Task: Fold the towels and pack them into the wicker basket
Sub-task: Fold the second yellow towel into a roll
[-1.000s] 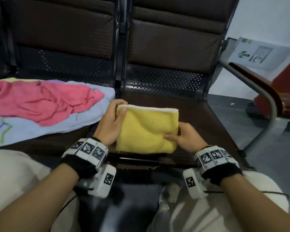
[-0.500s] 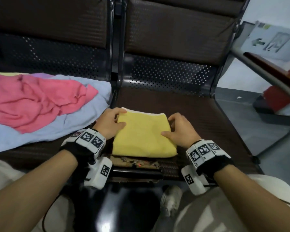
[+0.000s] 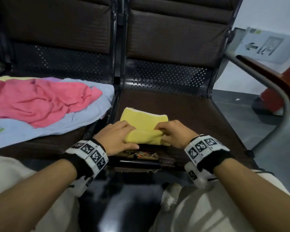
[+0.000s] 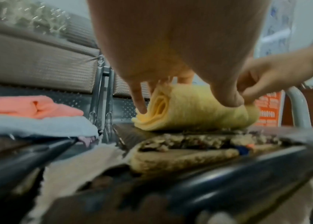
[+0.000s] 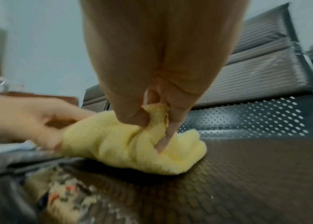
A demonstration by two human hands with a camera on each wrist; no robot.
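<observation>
Since 0.5 s ago my hands moved in to the near edge of the yellow towel and lifted it into a fold; before, it lay flat. My left hand grips the near left edge, fingers curled over it. My right hand pinches the bunched right end. Towel sits on the right seat, near its front. Pink towel and blue towel lie unfolded on the left seat. Can't see a basket.

dark bench seats, yellow towel, pale blue towel directly on them
</observation>
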